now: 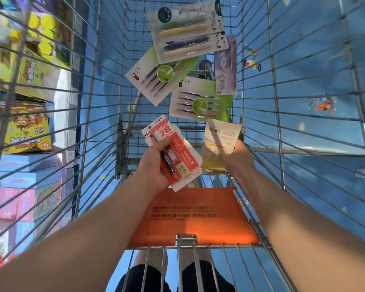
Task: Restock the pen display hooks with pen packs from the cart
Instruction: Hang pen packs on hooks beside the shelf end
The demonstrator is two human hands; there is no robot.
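Blue flooring shows through the wire shopping cart [97,114] beneath us, with boxed goods [27,127] shelved at the left. We record our left hand [154,165] clamped round a red pen pack [173,152] marked 2B, raised above the cart's orange seat flap [194,216]. Our right hand [240,159] pinches a pale yellow pack [217,144] by its lower corner; its contents are too blurred to name with confidence. Four further packs lie on the cart floor: a large one with yellow and blue pens [188,30], two green-backed packs [160,74] [200,100], and a lilac one [226,66]. We judge the picking-up step in hand. Next, both packs must be lifted out and turned toward the hooks, which are not in view.
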